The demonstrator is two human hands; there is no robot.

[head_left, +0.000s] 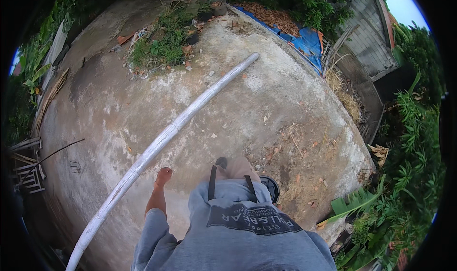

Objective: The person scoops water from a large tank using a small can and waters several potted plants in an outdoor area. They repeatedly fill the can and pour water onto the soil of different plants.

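1. At the front of the left forearm, beside the pole, the left hand point(164, 175) has its fingers curled together in a loose fist.
2. At the right edge of the shirt, only a sliver of the right hand point(279, 206) shows; whether its fingers are apart, together or clamped cannot be told.
3. Just beside the right hand is a black round-rimmed object point(276, 189), partly covered by the shirt; contact with the hand cannot be confirmed.
4. Near the left hand, on its outer side, the long whitish pole point(176, 123) runs diagonally from the lower left edge to the upper middle. The hand and pole appear apart.
5. Between the hands: a grey-blue shirt point(238, 246), two dark straps point(212, 183), beige trousers point(239, 166) and a dark shoe point(221, 162).
6. Underfoot and beyond: a stained concrete slab point(228, 114) with scattered rubble toward the right.
7. Beyond the pole's far end: a clump of weeds point(164, 42) to the left; a blue tarpaulin point(307, 43) and dry leaves point(271, 18) to the right.
8. Outer margins: wooden slats point(29, 168) at left; a block wall point(364, 33) at upper right; a banana leaf point(354, 205) at lower right.
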